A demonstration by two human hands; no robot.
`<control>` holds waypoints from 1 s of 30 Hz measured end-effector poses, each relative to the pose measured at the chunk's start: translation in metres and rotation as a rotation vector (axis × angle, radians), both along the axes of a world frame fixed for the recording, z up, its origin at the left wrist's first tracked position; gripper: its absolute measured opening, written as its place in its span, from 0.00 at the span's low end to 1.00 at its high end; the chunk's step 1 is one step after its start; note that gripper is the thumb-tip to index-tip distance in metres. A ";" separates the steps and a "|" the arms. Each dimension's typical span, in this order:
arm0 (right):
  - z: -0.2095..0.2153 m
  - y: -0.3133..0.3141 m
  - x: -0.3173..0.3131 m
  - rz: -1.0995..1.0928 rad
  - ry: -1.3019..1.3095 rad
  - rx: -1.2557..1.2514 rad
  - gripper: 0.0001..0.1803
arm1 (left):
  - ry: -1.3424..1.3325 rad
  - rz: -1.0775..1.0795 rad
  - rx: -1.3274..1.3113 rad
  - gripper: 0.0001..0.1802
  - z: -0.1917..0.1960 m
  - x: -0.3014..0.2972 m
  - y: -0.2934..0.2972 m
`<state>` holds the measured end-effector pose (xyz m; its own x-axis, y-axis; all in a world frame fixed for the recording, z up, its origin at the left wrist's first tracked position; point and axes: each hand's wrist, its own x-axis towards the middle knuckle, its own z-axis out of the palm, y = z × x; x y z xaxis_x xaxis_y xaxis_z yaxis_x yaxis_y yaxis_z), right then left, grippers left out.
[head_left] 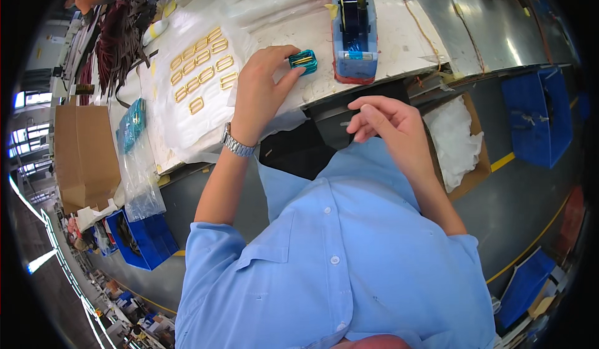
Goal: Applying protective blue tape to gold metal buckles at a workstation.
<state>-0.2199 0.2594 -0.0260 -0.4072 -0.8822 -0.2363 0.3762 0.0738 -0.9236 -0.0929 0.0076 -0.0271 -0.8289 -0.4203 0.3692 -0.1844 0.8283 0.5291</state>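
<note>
My left hand (265, 87), with a metal watch on its wrist, pinches the near left edge of a small teal-wrapped packet (304, 62) between thumb and index finger. A bit of gold metal shows through the wrap, and the packet rests on the white table. Several gold slide buckles (203, 74) lie in rough rows on a white sheet (181, 121) left of that hand. My right hand (390, 121) hangs in front of the table edge, over my lap. Its fingers are loosely bent and apart, and I see nothing in them.
A blue tape dispenser (355, 53) stands right of the packet. Clear plastic bags (274, 3) lie at the back. Teal packets in a bag (132, 127) hang at the left edge by a cardboard box (87, 155). A box of white film (458, 140) and a blue bin (538, 115) are at right.
</note>
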 end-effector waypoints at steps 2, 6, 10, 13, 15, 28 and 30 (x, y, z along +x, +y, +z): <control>0.018 0.006 -0.004 -0.253 0.178 -0.080 0.13 | 0.055 -0.021 -0.015 0.19 -0.002 0.001 0.000; 0.043 -0.012 -0.026 -0.523 0.544 -0.125 0.14 | 0.077 0.008 -0.030 0.19 0.008 0.009 0.007; 0.041 -0.037 -0.054 -0.397 0.757 0.025 0.18 | 0.144 0.166 -0.072 0.16 0.028 0.030 0.005; 0.038 -0.052 -0.054 -0.236 0.735 0.131 0.21 | 0.209 0.312 -0.143 0.09 0.039 0.072 -0.024; 0.037 -0.057 -0.054 -0.176 0.705 0.233 0.19 | 0.168 0.408 -0.107 0.07 0.041 0.104 -0.045; 0.023 -0.015 0.008 -0.256 0.140 -0.001 0.10 | -0.318 0.244 -0.317 0.05 0.028 0.161 -0.075; -0.007 -0.005 0.021 -0.218 0.048 0.069 0.11 | -0.312 0.226 -0.314 0.05 0.026 0.164 -0.076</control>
<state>-0.1988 0.2544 -0.0334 -0.5987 -0.7548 -0.2682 0.3454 0.0588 -0.9366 0.0708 -0.0683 -0.0007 -0.8212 -0.5102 0.2555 -0.4873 0.8601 0.1511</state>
